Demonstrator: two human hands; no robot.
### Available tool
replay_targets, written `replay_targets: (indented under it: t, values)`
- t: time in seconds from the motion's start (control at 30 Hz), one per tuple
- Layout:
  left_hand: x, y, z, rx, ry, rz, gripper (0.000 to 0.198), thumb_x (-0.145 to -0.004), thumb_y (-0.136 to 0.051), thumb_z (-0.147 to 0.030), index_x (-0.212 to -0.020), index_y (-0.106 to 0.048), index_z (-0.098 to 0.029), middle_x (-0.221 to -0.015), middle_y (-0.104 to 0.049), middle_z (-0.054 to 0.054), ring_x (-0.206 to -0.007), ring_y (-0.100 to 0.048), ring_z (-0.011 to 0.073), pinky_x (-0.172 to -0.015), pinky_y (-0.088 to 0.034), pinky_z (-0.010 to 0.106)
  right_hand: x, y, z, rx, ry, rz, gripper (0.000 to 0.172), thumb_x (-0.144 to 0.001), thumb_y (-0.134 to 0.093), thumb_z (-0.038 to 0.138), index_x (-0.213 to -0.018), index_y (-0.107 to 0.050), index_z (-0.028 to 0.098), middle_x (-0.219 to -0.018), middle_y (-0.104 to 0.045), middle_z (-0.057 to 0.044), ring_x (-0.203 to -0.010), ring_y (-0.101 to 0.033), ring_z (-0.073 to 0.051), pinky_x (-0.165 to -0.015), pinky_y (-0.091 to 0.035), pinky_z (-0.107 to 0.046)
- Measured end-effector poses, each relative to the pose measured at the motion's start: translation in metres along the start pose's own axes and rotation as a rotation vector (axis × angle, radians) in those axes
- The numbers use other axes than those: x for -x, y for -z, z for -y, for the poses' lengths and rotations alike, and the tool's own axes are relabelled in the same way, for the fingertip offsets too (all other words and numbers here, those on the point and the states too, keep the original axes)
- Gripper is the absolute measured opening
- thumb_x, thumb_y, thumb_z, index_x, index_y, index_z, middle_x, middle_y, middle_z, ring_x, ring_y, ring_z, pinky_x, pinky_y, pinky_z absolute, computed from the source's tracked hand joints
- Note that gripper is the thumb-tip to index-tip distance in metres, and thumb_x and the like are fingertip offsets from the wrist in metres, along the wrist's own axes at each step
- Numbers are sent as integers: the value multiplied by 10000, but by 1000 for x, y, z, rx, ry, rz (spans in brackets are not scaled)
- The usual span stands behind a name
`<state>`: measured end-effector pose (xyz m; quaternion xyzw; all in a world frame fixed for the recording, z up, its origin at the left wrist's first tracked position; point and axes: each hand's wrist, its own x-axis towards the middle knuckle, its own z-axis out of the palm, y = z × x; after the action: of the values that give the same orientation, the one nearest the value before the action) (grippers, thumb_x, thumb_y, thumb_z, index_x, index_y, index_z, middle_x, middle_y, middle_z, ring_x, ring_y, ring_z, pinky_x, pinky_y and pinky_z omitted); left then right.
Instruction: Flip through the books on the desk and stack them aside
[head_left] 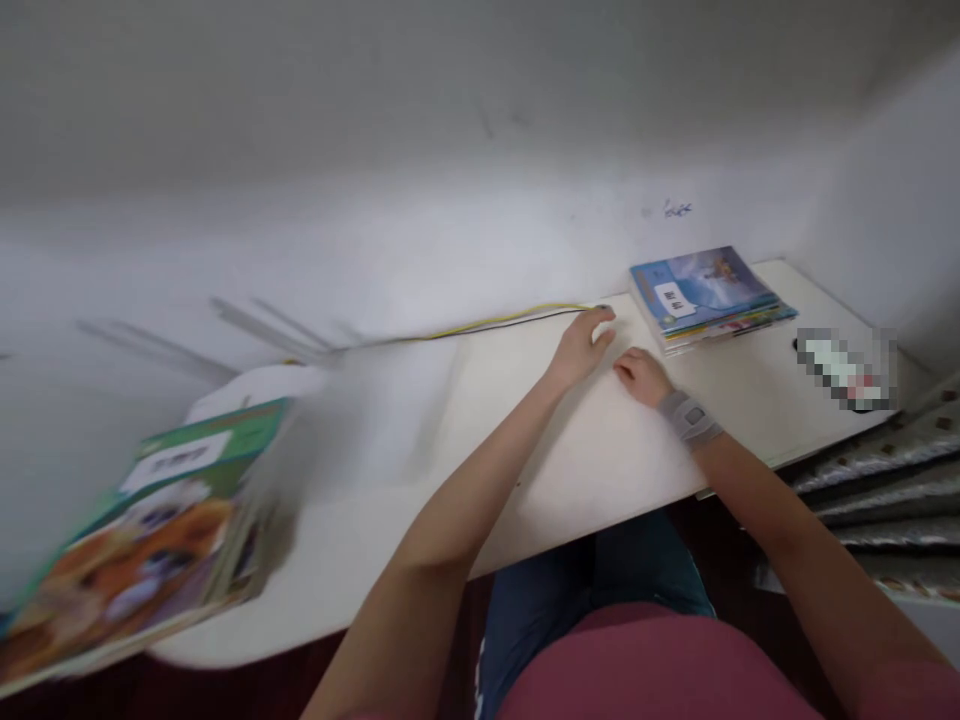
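Observation:
Near the back edge of the white table (585,480), my left hand (579,350) is bent over the surface, its thumb apart from its fingers. Its fingertips are close to a small dark spot where a yellow and black cable (487,324) ends along the wall; I cannot tell whether they touch it. Just to the right, my right hand (643,377) has its fingers curled in, and no object shows in them. A grey band with a small dark face (691,416) is around that wrist. The stack of blue-covered books (709,285) lies beyond my right hand.
At the left lies another book stack, its top book green and orange (150,540), smeared by motion. A blurred pale sheet (367,430) is beside it. A pixelated phone-like object (840,370) lies at the right end. Silvery folded material (892,480) is below that edge.

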<state>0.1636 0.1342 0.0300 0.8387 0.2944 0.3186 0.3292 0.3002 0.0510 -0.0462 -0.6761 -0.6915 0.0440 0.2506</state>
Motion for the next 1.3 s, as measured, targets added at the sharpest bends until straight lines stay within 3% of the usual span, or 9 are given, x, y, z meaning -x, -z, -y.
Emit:
replay_targets:
  t: [0.1,0.23,0.33,0.43,0.77,0.9,1.07,1.2,1.3]
  values:
    - [71,61,21,-431,-51,44,284,-901,-494,-256,-1131,-650,-195,-1284,-620,101,-1216,-545,227,-1051,-425,402,2,-2,-4,-18,27,-11,219,-895,-470,167,-884,-690,168,-927,-637,-93,-930,-551,-203,-886,-421,-329]
    - [145,130,48,-879,373,-11,393,-891,-505,-234,-1254,-579,-101,-1406,-510,197,-1321,-444,322,-1070,-390,462,5,-3,-6,-29,60,-7,217,-859,-480,169,-895,-693,165,-934,-636,-111,-913,-551,-228,-876,-432,-371]
    - [177,158,62,-966,686,23,484,-879,-517,-291,-1304,-523,-58,-1430,-464,245,-1304,-454,368,-1006,-429,465,7,-1,-6,11,77,3,250,-853,-471,194,-936,-700,141,-965,-642,-135,-927,-561,-245,-879,-443,-394]
    - [191,170,69,-858,752,102,382,-878,-488,-320,-1165,-629,-113,-1286,-597,202,-1145,-591,313,-925,-472,373,7,2,-7,79,95,7,304,-873,-438,230,-970,-704,122,-971,-648,-143,-941,-577,-243,-886,-455,-387]
    - [194,184,53,-809,793,-46,371,-925,-331,-210,-1014,-678,-113,-1025,-697,231,-967,-663,320,-813,-474,373,50,14,46,319,277,184,401,-918,-418,278,-1235,-587,98,-1271,-602,-205,-1197,-557,-288,-995,-453,-448]
    - [178,154,12,-566,707,-218,311,-954,-395,-275,-1141,-600,-133,-804,-690,141,-892,-669,298,-827,-464,377,71,-6,116,23,267,61,642,-925,-458,453,-1444,-349,91,-1391,-508,-217,-1291,-496,-298,-1056,-425,-489]
    - [169,100,-57,55,342,-389,319,-938,-488,-271,-1237,-555,-183,-560,-561,-24,-583,-599,169,-742,-474,282,81,-35,181,-381,-10,-146,900,-864,-553,496,-1530,-60,146,-1527,-325,-212,-1380,-394,-299,-1082,-405,-498]
    - [192,93,-87,181,231,-468,363,-973,-399,-361,-1285,-529,-228,-578,-586,-36,-492,-546,120,-630,-479,237,79,-20,170,-339,-72,-368,686,-936,-429,405,-1526,-148,196,-1506,-380,-169,-1383,-394,-268,-1109,-363,-509]
    - [213,103,-76,125,288,-549,384,-962,-410,-383,-1287,-532,-221,-543,-566,-54,-469,-523,103,-602,-474,224,84,16,144,-92,10,-495,543,-969,-346,305,-1499,-280,205,-1468,-447,-152,-1401,-368,-266,-1128,-321,-522]
